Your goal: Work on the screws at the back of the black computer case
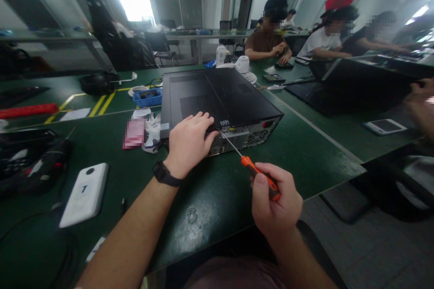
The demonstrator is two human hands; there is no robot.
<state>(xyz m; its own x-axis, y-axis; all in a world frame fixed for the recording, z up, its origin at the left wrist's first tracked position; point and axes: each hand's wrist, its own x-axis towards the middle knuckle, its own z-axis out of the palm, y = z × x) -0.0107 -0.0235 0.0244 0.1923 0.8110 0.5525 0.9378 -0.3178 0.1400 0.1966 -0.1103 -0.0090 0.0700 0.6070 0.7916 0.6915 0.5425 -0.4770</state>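
Note:
A black computer case (242, 92) lies flat on the green table, its back panel with ports and a fan grille facing me. My left hand (191, 137) rests on the top at the near edge, fingers stretched out and thumb at the rim. In my right hand (276, 198) is an orange and black screwdriver (249, 162), gripped by the handle. Its shaft points up and left, the tip reaching the case's back edge beside my left thumb. Whether the tip sits in a screw is too small to tell.
Left of the case are a blue tray (147, 98), a glove (152, 133) and a pink packet (134, 133). A white power bank (84, 194) lies nearer. At right are a phone (385, 126) and a large black panel (369, 81). Several people sit beyond.

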